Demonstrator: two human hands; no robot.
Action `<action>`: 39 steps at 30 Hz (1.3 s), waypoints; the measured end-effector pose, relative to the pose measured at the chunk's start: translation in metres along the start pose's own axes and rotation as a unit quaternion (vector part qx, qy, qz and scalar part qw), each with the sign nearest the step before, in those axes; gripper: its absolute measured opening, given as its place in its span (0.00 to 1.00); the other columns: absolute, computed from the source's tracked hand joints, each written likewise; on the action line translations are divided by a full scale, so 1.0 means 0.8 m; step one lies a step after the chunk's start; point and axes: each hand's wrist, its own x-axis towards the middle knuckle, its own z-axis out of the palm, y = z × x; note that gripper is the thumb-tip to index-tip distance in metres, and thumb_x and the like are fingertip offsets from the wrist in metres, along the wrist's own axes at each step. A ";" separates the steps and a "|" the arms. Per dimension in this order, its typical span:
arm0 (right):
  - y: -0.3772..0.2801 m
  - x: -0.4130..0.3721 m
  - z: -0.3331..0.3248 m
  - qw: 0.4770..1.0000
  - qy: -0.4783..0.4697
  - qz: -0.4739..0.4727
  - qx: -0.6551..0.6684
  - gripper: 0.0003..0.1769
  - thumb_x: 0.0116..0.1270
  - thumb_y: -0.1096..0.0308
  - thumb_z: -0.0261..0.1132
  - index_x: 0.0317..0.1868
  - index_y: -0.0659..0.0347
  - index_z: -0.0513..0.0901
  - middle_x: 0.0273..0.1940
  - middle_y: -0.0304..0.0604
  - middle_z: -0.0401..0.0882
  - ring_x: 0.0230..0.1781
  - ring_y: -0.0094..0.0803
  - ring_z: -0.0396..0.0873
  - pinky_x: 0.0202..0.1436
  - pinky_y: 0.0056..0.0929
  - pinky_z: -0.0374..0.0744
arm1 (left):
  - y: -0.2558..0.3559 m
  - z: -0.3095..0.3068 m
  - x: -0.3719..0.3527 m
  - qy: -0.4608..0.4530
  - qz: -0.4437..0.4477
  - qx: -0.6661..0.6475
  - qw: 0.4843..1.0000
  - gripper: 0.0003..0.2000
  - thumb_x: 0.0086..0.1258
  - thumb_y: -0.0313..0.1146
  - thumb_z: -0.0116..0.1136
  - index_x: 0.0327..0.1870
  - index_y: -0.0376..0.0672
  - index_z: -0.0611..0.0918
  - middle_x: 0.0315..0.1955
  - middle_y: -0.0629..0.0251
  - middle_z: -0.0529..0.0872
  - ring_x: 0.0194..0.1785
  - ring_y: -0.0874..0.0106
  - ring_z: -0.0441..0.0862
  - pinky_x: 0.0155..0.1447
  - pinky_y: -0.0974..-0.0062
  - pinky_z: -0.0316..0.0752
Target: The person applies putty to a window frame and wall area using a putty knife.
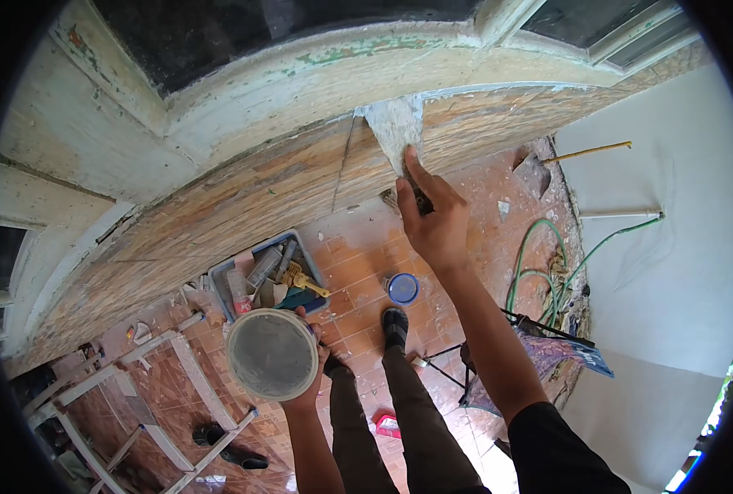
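Observation:
My left hand [307,387] grips a round tub [272,354] from its right side and below. The tub's round face is grey with a pale rim. My right hand [442,218] is closed around the dark handle of a putty knife, mostly hidden by the fingers. Its wide blade [395,128], smeared white, flares up toward the ledge under the window frame [333,70]. My index finger is stretched along the blade. The blade's far edge meets the seam between the pale ledge and the stone-patterned wall [259,185].
A grey tool bin [313,255] stands against the wall, with a blue-lidded container [403,288] on the tiles by my foot. A wooden ladder [193,370] lies lower left. A folding chair [539,362] and green hose [519,263] are on the right.

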 end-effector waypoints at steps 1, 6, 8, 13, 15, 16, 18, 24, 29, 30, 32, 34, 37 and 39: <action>-0.003 -0.002 -0.009 1.000 -0.013 0.009 -0.003 0.25 0.70 0.72 0.70 0.68 0.59 0.83 0.28 0.50 0.81 0.24 0.40 0.81 0.30 0.36 0.79 | -0.003 0.003 0.001 0.000 -0.003 -0.009 1.000 0.35 0.74 0.57 0.60 0.79 0.54 0.70 0.80 0.53 0.64 0.76 0.45 0.66 0.65 0.44 0.74; -0.020 -0.010 -0.053 0.998 -0.052 0.034 0.004 0.25 0.69 0.72 0.70 0.67 0.60 0.83 0.29 0.52 0.83 0.25 0.42 0.82 0.31 0.36 0.80 | -0.005 0.011 0.004 -0.031 -0.009 -0.011 0.999 0.34 0.74 0.57 0.59 0.80 0.57 0.69 0.80 0.53 0.63 0.76 0.45 0.65 0.66 0.43 0.73; -0.031 -0.013 -0.063 0.996 -0.060 0.062 0.005 0.25 0.68 0.72 0.71 0.66 0.60 0.83 0.30 0.53 0.83 0.26 0.43 0.83 0.32 0.37 0.81 | -0.001 0.013 0.006 -0.045 -0.009 0.024 0.999 0.34 0.74 0.57 0.59 0.80 0.58 0.68 0.80 0.53 0.63 0.76 0.44 0.65 0.67 0.42 0.72; -0.018 0.009 -0.037 1.000 -0.023 0.000 -0.011 0.24 0.69 0.71 0.71 0.65 0.60 0.84 0.30 0.52 0.84 0.26 0.43 0.83 0.31 0.38 0.80 | 0.003 0.010 0.004 -0.046 -0.009 0.018 0.999 0.34 0.75 0.56 0.59 0.80 0.59 0.68 0.80 0.53 0.63 0.76 0.44 0.66 0.67 0.44 0.73; -0.015 0.017 -0.032 0.999 -0.026 0.005 -0.025 0.23 0.69 0.70 0.70 0.64 0.60 0.85 0.30 0.52 0.84 0.26 0.44 0.83 0.31 0.39 0.80 | -0.001 0.014 0.001 -0.049 -0.009 0.021 0.999 0.34 0.74 0.56 0.59 0.80 0.57 0.68 0.80 0.53 0.63 0.75 0.44 0.66 0.66 0.45 0.73; -0.017 0.023 -0.033 0.999 -0.026 0.006 -0.031 0.22 0.69 0.70 0.70 0.63 0.60 0.85 0.30 0.52 0.84 0.26 0.45 0.83 0.31 0.40 0.80 | 0.001 0.013 0.000 -0.046 -0.006 0.026 0.999 0.34 0.74 0.55 0.59 0.80 0.57 0.69 0.80 0.53 0.63 0.75 0.44 0.66 0.66 0.45 0.73; -0.029 0.029 -0.041 0.998 -0.036 0.021 -0.047 0.21 0.69 0.69 0.70 0.62 0.61 0.86 0.29 0.53 0.84 0.27 0.47 0.84 0.32 0.42 0.81 | 0.002 0.008 -0.006 -0.036 -0.002 0.032 0.999 0.34 0.74 0.55 0.60 0.79 0.55 0.69 0.80 0.53 0.63 0.75 0.44 0.66 0.66 0.45 0.73; -0.069 0.054 -0.075 0.983 -0.097 0.121 -0.103 0.20 0.70 0.65 0.68 0.60 0.62 0.87 0.35 0.61 0.87 0.34 0.53 0.88 0.38 0.44 0.84 | -0.006 0.008 -0.009 -0.016 0.006 0.019 1.000 0.35 0.74 0.55 0.60 0.80 0.55 0.68 0.80 0.53 0.63 0.75 0.45 0.67 0.65 0.45 0.73; -0.090 0.065 -0.097 0.969 -0.120 0.145 -0.158 0.21 0.71 0.63 0.68 0.61 0.62 0.86 0.38 0.63 0.88 0.33 0.46 0.90 0.39 0.39 0.84 | -0.011 0.029 -0.005 -0.056 -0.010 -0.001 0.998 0.34 0.75 0.54 0.59 0.81 0.58 0.66 0.80 0.53 0.63 0.75 0.44 0.67 0.68 0.41 0.72; -0.088 0.061 -0.104 0.970 -0.106 0.160 -0.151 0.21 0.71 0.64 0.68 0.61 0.63 0.86 0.39 0.64 0.88 0.35 0.49 0.90 0.41 0.41 0.84 | -0.011 0.033 -0.005 -0.064 -0.012 0.002 0.998 0.34 0.75 0.54 0.59 0.81 0.59 0.66 0.80 0.53 0.63 0.75 0.44 0.67 0.69 0.41 0.72; -0.078 0.045 -0.116 0.969 -0.081 0.190 -0.135 0.20 0.71 0.66 0.66 0.61 0.67 0.85 0.39 0.65 0.87 0.38 0.55 0.89 0.43 0.44 0.85 | -0.006 0.037 -0.006 -0.081 -0.011 0.017 0.997 0.34 0.76 0.54 0.59 0.81 0.59 0.65 0.80 0.53 0.63 0.75 0.44 0.67 0.70 0.39 0.71; -0.071 0.028 -0.118 0.976 -0.056 0.194 -0.077 0.21 0.71 0.67 0.67 0.62 0.66 0.85 0.41 0.65 0.87 0.39 0.55 0.89 0.43 0.42 0.85 | 0.005 0.031 -0.004 -0.085 -0.002 0.025 0.996 0.34 0.76 0.54 0.59 0.81 0.59 0.65 0.80 0.53 0.63 0.75 0.44 0.67 0.70 0.39 0.71; -0.069 0.023 -0.100 0.981 -0.068 0.182 -0.020 0.22 0.71 0.68 0.68 0.63 0.66 0.84 0.43 0.64 0.88 0.38 0.54 0.90 0.42 0.40 0.85 | 0.014 0.024 -0.009 -0.066 0.019 0.032 0.997 0.34 0.76 0.56 0.58 0.81 0.58 0.66 0.80 0.53 0.63 0.74 0.45 0.67 0.67 0.42 0.73; -0.063 0.027 -0.080 0.985 -0.083 0.148 -0.007 0.22 0.70 0.68 0.68 0.62 0.65 0.84 0.43 0.63 0.88 0.38 0.53 0.89 0.41 0.40 0.85 | 0.017 0.027 -0.008 -0.060 0.035 0.064 0.996 0.34 0.76 0.59 0.57 0.80 0.57 0.68 0.80 0.53 0.64 0.73 0.46 0.69 0.63 0.46 0.75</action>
